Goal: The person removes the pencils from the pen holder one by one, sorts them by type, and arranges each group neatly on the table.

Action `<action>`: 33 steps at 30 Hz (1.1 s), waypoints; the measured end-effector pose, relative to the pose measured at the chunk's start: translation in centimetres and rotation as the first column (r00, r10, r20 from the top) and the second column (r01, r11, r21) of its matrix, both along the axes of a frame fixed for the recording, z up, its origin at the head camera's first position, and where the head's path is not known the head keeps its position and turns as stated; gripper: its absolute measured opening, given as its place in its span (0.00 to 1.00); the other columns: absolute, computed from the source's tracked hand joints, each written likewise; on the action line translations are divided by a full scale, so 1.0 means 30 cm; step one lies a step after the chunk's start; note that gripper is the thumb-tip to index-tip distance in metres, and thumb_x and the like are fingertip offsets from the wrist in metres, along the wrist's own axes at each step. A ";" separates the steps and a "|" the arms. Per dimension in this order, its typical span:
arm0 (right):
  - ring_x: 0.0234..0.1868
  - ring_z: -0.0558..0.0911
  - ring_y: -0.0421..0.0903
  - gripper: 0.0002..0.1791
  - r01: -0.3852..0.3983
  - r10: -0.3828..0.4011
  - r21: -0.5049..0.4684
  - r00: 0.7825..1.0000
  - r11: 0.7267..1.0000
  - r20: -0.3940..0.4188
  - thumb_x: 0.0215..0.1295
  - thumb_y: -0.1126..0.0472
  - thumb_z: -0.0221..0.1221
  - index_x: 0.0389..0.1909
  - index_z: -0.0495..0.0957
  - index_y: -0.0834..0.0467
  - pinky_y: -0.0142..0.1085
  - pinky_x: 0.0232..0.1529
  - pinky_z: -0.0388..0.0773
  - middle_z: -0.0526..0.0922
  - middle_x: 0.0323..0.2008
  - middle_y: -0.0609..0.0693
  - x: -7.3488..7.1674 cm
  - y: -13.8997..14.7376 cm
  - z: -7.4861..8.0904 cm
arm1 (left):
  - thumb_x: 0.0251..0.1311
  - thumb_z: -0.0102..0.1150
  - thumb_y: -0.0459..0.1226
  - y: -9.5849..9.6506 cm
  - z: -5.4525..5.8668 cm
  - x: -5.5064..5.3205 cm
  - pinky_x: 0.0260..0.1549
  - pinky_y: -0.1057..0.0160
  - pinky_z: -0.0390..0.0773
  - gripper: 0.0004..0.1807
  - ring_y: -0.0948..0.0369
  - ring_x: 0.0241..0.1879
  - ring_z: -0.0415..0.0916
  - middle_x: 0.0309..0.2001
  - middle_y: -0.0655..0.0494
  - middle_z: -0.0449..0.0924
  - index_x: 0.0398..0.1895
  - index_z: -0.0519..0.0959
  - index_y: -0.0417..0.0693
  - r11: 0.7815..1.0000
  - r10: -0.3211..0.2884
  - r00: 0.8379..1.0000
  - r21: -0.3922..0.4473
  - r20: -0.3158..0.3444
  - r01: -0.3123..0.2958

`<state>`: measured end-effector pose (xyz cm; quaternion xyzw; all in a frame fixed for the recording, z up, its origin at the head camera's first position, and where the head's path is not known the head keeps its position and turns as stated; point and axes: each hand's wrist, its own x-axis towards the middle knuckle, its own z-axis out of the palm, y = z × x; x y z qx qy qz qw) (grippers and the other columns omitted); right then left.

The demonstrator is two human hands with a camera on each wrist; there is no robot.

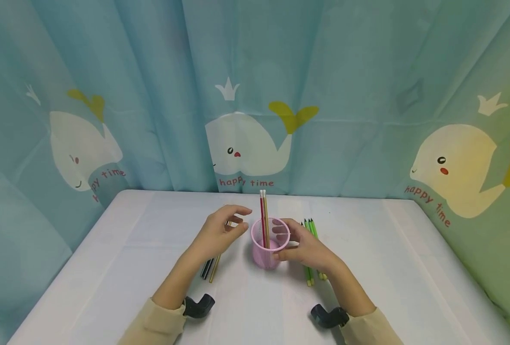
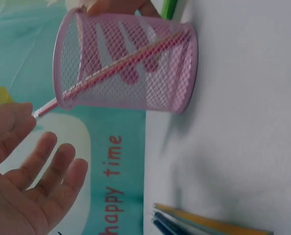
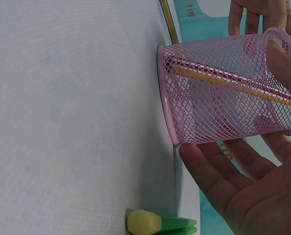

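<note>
A pink mesh pen cup [image 1: 262,260] stands upright on the white table. A red pencil [image 1: 262,215] and a gold pencil [image 1: 267,227] lean inside it, their pale ends sticking up above the rim. My right hand [image 1: 308,249] holds the cup from the right, thumb at the near side of the rim and fingers spread round the far side. To the left of the cup, my left hand [image 1: 220,235] hovers with relaxed, slightly bent fingers and nothing in them. In the left wrist view its fingertips are close to the pencil tops.
Under and beside my left arm lie dark pencils [image 1: 207,268] and a gold pencil [image 1: 214,269]. Several green pencils [image 1: 313,228] lie right of the cup, partly covered by my right hand. A blue curtain [image 1: 255,57] with whale prints hangs behind the table [image 1: 246,311].
</note>
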<state>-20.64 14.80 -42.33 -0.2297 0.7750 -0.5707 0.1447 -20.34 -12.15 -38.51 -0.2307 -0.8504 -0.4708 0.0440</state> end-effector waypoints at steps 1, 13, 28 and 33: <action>0.65 0.73 0.60 0.43 0.000 0.000 0.003 1.000 1.000 0.001 0.52 0.60 0.74 0.69 0.65 0.58 0.57 0.63 0.73 0.75 0.63 0.53 0.000 0.000 0.001 | 0.67 0.62 0.37 0.005 -0.001 0.003 0.47 0.60 0.84 0.17 0.57 0.53 0.80 0.57 0.56 0.79 0.58 0.78 0.52 1.000 -0.008 1.000 -0.004 -0.003 0.008; 0.66 0.72 0.60 0.44 0.011 -0.011 0.022 1.000 1.000 0.006 0.52 0.59 0.74 0.69 0.65 0.56 0.58 0.63 0.73 0.74 0.65 0.54 0.003 0.002 0.004 | 0.68 0.61 0.44 0.042 -0.024 0.018 0.57 0.48 0.78 0.24 0.55 0.69 0.65 0.70 0.56 0.67 0.66 0.74 0.56 0.988 -0.142 0.990 -0.066 -0.014 0.141; 0.65 0.73 0.59 0.44 0.011 -0.011 0.021 1.000 1.000 0.006 0.52 0.60 0.74 0.70 0.64 0.58 0.57 0.63 0.74 0.74 0.65 0.56 0.000 0.002 0.005 | 0.69 0.58 0.46 0.071 -0.042 0.020 0.56 0.47 0.80 0.28 0.52 0.70 0.65 0.72 0.52 0.65 0.70 0.70 0.47 0.978 -0.195 0.980 -0.086 -0.025 0.193; 0.65 0.73 0.58 0.44 0.010 -0.010 0.023 1.000 1.000 -0.001 0.52 0.59 0.74 0.70 0.65 0.57 0.57 0.63 0.73 0.74 0.64 0.55 -0.002 0.001 0.001 | 0.70 0.58 0.46 0.071 -0.048 0.018 0.55 0.48 0.80 0.29 0.51 0.70 0.65 0.72 0.52 0.65 0.70 0.69 0.46 0.976 -0.199 0.980 -0.092 -0.018 0.197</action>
